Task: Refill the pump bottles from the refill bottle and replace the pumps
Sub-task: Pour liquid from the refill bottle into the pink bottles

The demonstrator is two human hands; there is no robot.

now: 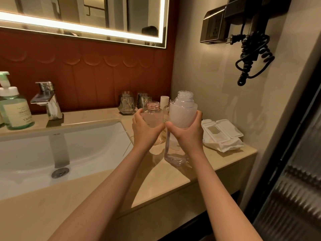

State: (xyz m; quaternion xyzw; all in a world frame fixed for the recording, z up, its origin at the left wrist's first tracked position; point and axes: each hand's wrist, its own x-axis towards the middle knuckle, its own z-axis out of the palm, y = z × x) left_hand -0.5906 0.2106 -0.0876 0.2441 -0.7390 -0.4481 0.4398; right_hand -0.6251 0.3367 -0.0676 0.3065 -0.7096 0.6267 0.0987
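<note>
As we look down via the head cam, our left hand (145, 129) wraps fingers & thumb round a small clear bottle (153, 113) w/ a pinkish threaded neck, bare & open at the top. It's upright over the counter (173, 178), just right of the sink (86, 146). Its lower part is mostly hidden by the hand, so we can't tell if it rests on the stone.

Our right hand (188, 134) grips the tall refill bottle (183, 115) round its middle, thumb on the near side, fingers curled round the far side. That bottle is approx. upright, mouth open, frosted-looking in the top half & clear at the btm. Its base is low by the counter, but we can't tell whether it touches. The 2 bottles are just beside each other, our thumbs almost meeting btw them.

Behind them, near the wall, are more small bottles, one w/ a white cap (164, 101), & glass tumblers (126, 104). Right of our hands lie white packets (224, 134). Far left, by the chrome faucet (47, 101), stands a green pump bottle (16, 110), pump on. On the right wall are a socket (214, 26) & a coiled black cord (253, 56), plug hanging loose.
</note>
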